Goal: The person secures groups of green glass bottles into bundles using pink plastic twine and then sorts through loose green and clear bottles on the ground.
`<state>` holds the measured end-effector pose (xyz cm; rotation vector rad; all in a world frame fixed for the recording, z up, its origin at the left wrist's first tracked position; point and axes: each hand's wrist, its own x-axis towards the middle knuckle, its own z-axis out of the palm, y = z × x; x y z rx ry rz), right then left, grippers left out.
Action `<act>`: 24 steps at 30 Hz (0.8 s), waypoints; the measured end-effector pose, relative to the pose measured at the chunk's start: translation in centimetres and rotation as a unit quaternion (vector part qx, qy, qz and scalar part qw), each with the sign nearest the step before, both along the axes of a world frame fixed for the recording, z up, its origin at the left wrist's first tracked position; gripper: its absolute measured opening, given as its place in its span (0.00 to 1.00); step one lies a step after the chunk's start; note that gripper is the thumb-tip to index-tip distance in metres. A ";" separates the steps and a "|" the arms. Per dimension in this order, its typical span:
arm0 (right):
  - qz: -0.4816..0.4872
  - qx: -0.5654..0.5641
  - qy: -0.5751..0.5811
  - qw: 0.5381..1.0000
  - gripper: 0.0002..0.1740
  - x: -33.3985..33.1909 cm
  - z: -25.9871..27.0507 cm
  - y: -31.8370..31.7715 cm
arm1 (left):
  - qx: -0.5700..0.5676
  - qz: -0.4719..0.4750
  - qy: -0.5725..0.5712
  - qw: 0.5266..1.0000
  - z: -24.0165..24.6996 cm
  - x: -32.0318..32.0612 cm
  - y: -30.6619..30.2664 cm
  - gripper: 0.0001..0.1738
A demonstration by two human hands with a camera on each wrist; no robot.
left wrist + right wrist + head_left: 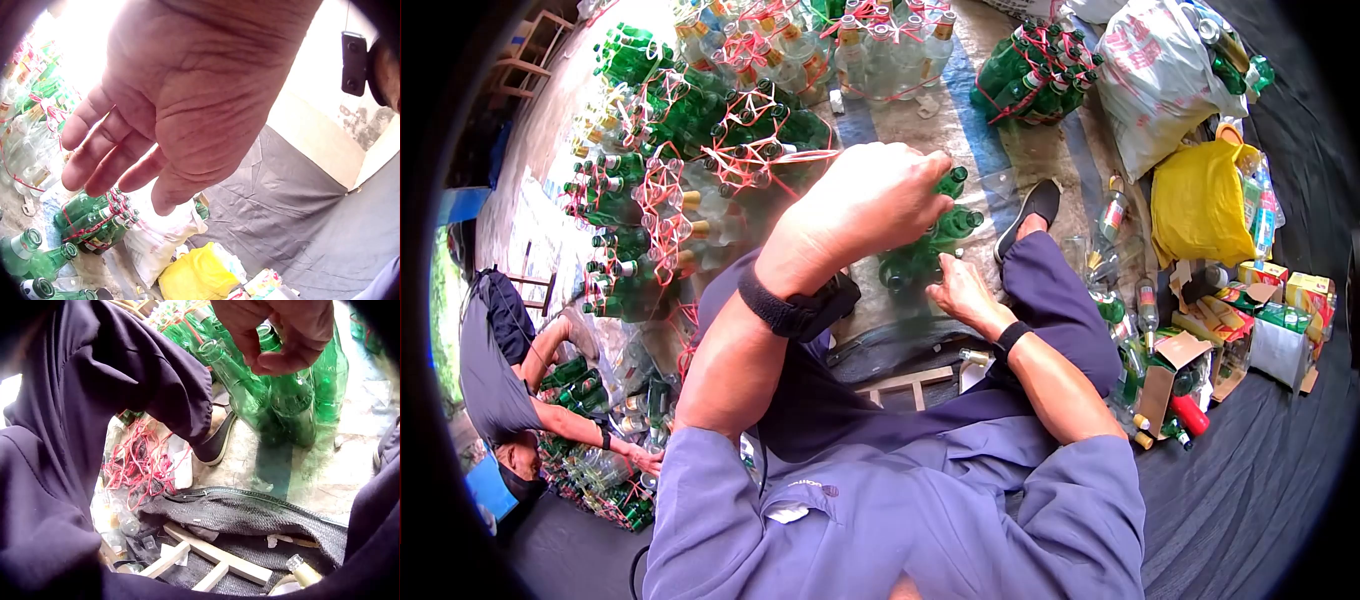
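Note:
Several green glass bottles (953, 224) stand close together on the floor between the legs. My right hand (972, 296) is beside them, its thumb and fingers curled at the neck of a green bottle (292, 403); that bottle's mouth shows inside the curl in the right wrist view. Another green bottle (240, 387) leans to its left. Above the group hangs my left hand (862, 200). Its fingers are loosely bent with nothing visible in them in the left wrist view, and the bottle mouths lie below.
Bundles of bottles tied with red string (750, 130) line the left and back. To the right are a green bundle (1035, 75), a white sack (1155, 80), a yellow bag (1200, 200) and cartons (1180, 355). Another person (500, 370) works at the left. Wooden slats (219, 556) lie in front.

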<state>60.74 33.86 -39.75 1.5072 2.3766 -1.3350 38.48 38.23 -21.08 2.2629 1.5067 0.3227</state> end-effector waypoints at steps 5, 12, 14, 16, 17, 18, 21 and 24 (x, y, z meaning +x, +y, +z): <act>0.012 0.026 -0.007 1.000 0.20 0.4 -0.8 0.0 | -0.001 -0.006 0.000 1.000 0.0 0.1 0.1 0.17; 0.075 0.067 -0.024 0.995 0.16 0.3 0.2 0.2 | -0.011 -0.002 0.008 1.000 0.3 0.1 0.1 0.17; 0.078 0.076 -0.024 0.994 0.16 0.3 0.2 0.1 | -0.009 -0.002 0.009 1.000 0.2 0.0 0.1 0.17; 0.080 0.084 -0.025 0.993 0.16 0.3 0.1 0.0 | -0.006 -0.004 0.010 1.000 0.2 0.0 0.1 0.17; 0.083 0.085 -0.026 0.993 0.16 0.3 0.1 0.0 | -0.011 -0.002 0.015 1.000 0.2 0.0 0.2 0.18; 0.086 0.085 -0.026 0.992 0.16 0.3 0.0 0.0 | -0.016 -0.001 0.020 1.000 0.2 0.0 0.2 0.18; 0.082 0.088 -0.032 0.992 0.17 0.3 0.1 0.0 | 0.003 -0.007 0.015 1.000 0.1 -0.2 0.3 0.18; 0.084 0.103 -0.029 0.991 0.16 0.4 -0.1 0.0 | -0.002 0.000 0.015 1.000 0.1 -0.3 0.4 0.19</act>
